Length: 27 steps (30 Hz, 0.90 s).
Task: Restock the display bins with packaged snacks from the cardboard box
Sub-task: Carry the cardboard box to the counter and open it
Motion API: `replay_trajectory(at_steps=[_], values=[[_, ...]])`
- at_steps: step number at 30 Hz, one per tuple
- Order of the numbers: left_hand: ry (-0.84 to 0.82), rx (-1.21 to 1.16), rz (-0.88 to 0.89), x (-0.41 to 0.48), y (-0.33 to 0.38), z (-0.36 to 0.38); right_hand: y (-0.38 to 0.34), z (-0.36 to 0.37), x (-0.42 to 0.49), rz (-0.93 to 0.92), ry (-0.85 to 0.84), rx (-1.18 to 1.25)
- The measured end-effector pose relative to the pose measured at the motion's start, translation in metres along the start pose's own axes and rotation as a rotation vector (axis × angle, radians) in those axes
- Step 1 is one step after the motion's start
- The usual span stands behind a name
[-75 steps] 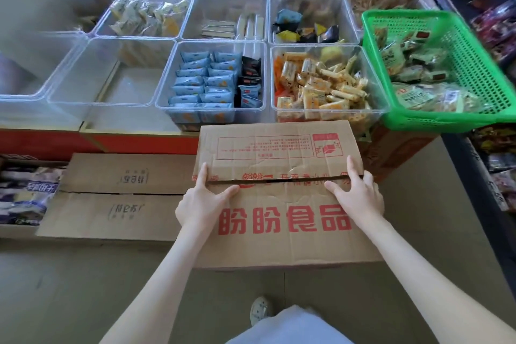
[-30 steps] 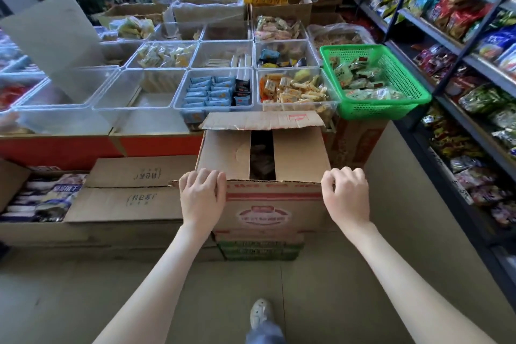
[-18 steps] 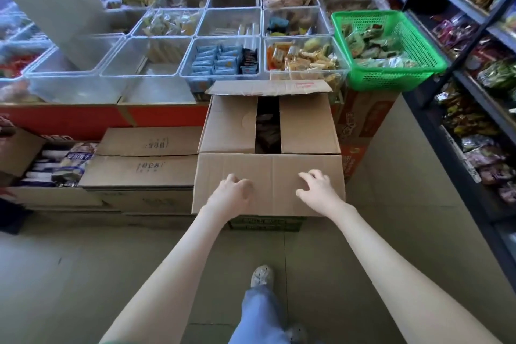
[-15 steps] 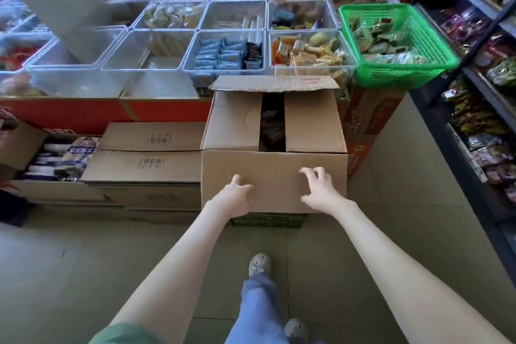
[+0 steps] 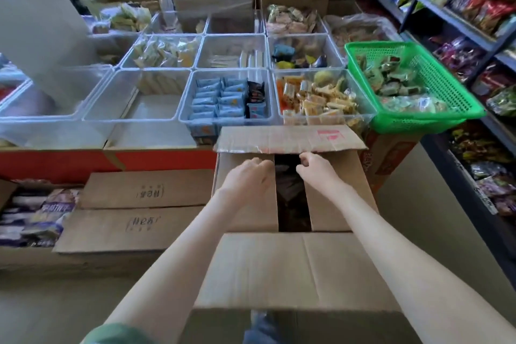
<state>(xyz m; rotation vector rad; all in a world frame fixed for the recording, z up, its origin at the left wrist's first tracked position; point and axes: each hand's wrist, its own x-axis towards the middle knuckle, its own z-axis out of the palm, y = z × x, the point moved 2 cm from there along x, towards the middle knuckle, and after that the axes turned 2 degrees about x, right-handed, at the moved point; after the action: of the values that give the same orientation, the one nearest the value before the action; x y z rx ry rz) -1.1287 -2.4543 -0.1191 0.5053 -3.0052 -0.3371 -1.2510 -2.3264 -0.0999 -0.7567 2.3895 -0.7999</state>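
Cardboard box (image 5: 296,268) at centre, just at 6 o'clock of the clear bins (image 5: 226,98) on the table (image 5: 55,162). Outer flaps folded out toward 12 and 6; two inner flaps flat, dark slot between. Left hand (image 5: 248,179) on left flap (image 5: 259,215), fingers (image 5: 264,165) curled over its slot edge. Right hand (image 5: 317,173) likewise on right flap (image 5: 349,170), fingers hooked at the edge. Blurred, so depth of hold unclear. Snack packets (image 5: 290,193) dimly visible down the slot, inside the box.

Handling, as a guess: corrugated board stiff but light, hinging easily at the crease; best taken at the free inner edge, swung out toward 9 and 3. Packets probably light, slippery film, crushable; better scooped loosely than squeezed. Empty bin (image 5: 139,103) at 11 o'clock of the box.
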Motion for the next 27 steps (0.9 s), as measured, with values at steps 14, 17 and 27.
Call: replay_trajectory(at_steps=[14, 17, 27], values=[[-0.017, 0.003, -0.080, 0.105, -0.079, -0.028, -0.050, 0.003, 0.109, -0.169, 0.080, -0.053], [-0.085, -0.104, -0.196, 0.123, -0.090, -0.026, -0.052, 0.001, 0.133, -0.069, 0.023, -0.013], [-0.035, -0.350, -0.241, 0.108, -0.107, -0.027, -0.065, 0.033, 0.085, -0.035, -0.069, 0.341]])
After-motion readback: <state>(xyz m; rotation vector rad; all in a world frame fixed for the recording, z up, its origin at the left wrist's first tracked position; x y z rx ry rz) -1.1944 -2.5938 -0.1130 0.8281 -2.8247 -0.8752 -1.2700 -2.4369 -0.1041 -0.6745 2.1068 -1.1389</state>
